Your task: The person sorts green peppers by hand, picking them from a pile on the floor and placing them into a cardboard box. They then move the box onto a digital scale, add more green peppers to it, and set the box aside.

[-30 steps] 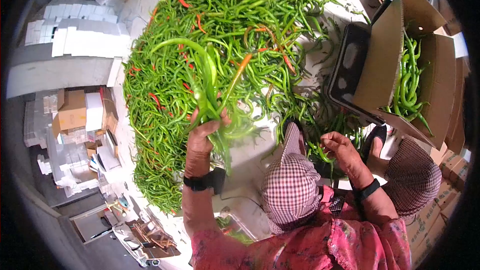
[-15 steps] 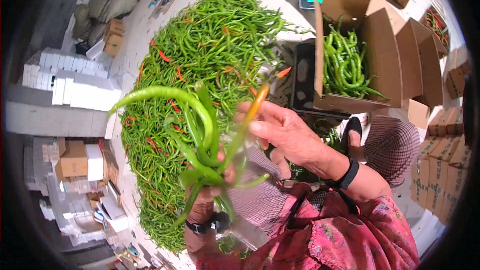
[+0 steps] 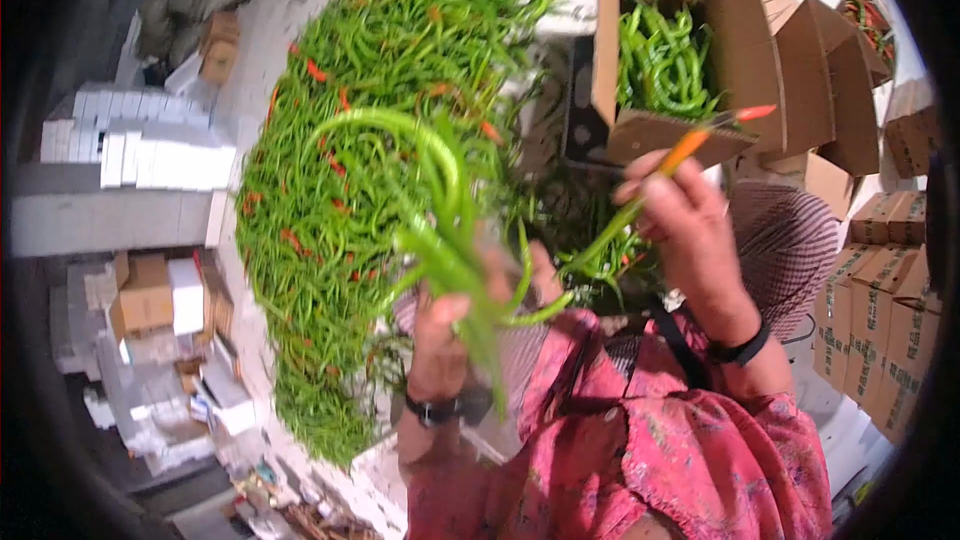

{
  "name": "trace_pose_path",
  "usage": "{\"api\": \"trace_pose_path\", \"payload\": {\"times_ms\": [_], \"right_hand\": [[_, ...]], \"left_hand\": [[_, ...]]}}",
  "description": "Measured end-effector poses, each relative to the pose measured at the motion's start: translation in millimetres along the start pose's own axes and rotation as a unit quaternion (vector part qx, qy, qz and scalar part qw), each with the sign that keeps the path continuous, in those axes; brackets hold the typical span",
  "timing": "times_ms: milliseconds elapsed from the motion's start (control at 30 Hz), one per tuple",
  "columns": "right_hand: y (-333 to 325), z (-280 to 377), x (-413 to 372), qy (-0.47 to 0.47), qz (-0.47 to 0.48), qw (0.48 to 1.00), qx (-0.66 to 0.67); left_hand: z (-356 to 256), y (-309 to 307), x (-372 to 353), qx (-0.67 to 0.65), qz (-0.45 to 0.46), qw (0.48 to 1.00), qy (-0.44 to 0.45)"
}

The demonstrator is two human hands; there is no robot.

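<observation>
Gripping bunch of green chilies [image 3: 450,240] by stem ends, left hand [image 3: 440,340] clamped tight; pods fan upward, likely kept aligned for handling. Right hand [image 3: 690,240] just beside, fingers pinched on one orange chili [image 3: 686,151], held clear of bunch, seemingly because colour differs. Beyond, big chili pile [image 3: 330,190] on floor [image 3: 250,60]. At pile's far edge, open cardboard box [image 3: 750,50], mouth toward person, holds green pods only.

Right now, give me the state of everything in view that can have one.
left hand, shut around the bunch of green chillies, raised.
right hand, pinching the orange chilli by its middle.
cardboard box, flaps open, partly filled with green chillies.
chilli pile, loose heap on the floor, mostly green.
cartons, stacked at the right.
</observation>
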State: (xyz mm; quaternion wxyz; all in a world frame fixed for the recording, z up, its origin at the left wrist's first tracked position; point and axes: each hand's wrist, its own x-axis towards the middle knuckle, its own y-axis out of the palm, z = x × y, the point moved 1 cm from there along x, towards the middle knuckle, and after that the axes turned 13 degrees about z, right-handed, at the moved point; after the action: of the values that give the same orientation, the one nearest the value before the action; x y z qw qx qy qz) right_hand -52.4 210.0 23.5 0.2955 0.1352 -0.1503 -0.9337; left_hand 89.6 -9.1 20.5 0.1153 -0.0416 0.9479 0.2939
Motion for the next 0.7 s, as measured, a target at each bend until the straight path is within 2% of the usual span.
{"api": "trace_pose_path", "payload": {"times_ms": [33,67,133,200,233,267,333,367,400,467,500,633,700], "right_hand": [[-6.8,-2.0,-5.6,-0.037,-0.01,0.998,0.044],[-17.7,-3.9,-13.5,-0.036,-0.004,0.999,0.017],[-25.4,-3.9,-27.5,0.003,0.011,0.996,-0.089],[-33.7,-20.4,-30.7,0.08,0.063,0.981,-0.163],[-41.2,-42.2,-32.1,0.045,0.077,0.942,-0.324],[-48.2,-56.2,-33.7,0.09,0.123,0.893,-0.424],[-45.4,-75.2,-34.7,0.005,0.098,0.901,-0.423],[-43.6,-78.4,-35.7,-0.037,0.066,0.879,-0.471],[-38.5,-73.0,-35.6,-0.033,0.064,0.88,-0.469],[-29.5,-49.3,-33.7,-0.014,0.036,0.919,-0.391],[-28.1,-42.0,-33.5,-0.056,0.049,0.921,-0.383],[-14.8,-25.5,-38.0,-0.039,0.082,0.944,-0.317],[-6.0,-28.1,-37.0,-0.069,0.108,0.949,-0.288]], "left_hand": [[4.8,-6.8,1.5,0.0,-0.013,1.0,-0.001],[9.6,-9.4,7.9,-0.018,0.009,1.0,0.021],[13.2,-2.3,17.0,-0.035,0.024,0.998,0.044],[12.5,15.0,23.7,-0.104,0.055,0.992,0.054],[18.9,11.5,27.2,-0.128,0.053,0.988,0.067],[21.8,10.9,30.3,-0.128,0.055,0.988,0.065],[25.2,12.9,34.3,-0.121,0.068,0.988,0.068],[25.5,15.8,35.5,-0.085,0.046,0.993,0.065],[27.2,17.0,37.3,-0.085,0.045,0.993,0.061],[29.8,18.2,40.6,-0.087,0.048,0.993,0.07],[32.7,16.2,42.3,-0.105,0.053,0.991,0.068],[42.8,10.9,50.0,-0.133,0.063,0.986,0.074],[51.1,2.1,55.4,-0.12,0.047,0.99,0.06]]}}
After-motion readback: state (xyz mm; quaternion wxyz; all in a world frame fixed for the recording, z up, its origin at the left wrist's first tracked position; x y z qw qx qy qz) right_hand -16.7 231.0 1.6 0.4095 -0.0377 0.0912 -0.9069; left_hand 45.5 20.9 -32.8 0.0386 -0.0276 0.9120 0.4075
